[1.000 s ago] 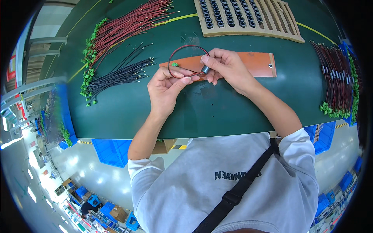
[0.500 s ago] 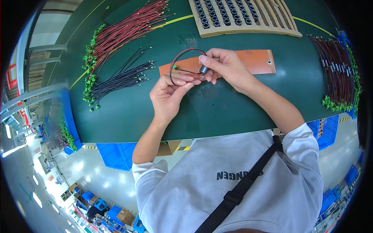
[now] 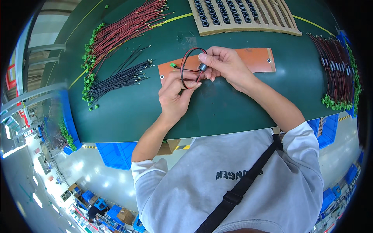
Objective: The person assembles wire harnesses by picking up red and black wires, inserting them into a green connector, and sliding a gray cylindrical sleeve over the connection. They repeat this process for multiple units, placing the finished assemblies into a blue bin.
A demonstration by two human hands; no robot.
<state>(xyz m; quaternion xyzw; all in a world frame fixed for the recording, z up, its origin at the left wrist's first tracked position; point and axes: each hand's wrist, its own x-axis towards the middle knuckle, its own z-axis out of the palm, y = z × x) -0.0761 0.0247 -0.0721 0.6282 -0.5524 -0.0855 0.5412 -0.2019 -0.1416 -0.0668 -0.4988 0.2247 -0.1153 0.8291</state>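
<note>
A small dark cylindrical ferrite core (image 3: 203,67) is pinched between the thumb and fingers of my right hand (image 3: 227,68). Red and black wires (image 3: 182,69) pass through it and form a loop to its left. My left hand (image 3: 176,91) is closed on the wires just below the core, thumb against fingers. From this hand's far side sticks out a green connector (image 3: 173,65) on the wire end. Both hands are above an orange strip (image 3: 252,61) lying on the green table (image 3: 241,112). The fingers partly cover the wire ends.
Bundles of red wires (image 3: 124,25) and black wires (image 3: 118,79) with green connectors lie at left. A cardboard tray (image 3: 248,28) of dark ferrite cores stands at the far side. Wire assemblies with cores (image 3: 336,70) lie at right. Blue bins (image 3: 116,155) sit below the table's near edge.
My left hand has moved right, closer to the core, and the wire loop has become narrower. The green connector now shows more plainly. My right hand has barely moved.
</note>
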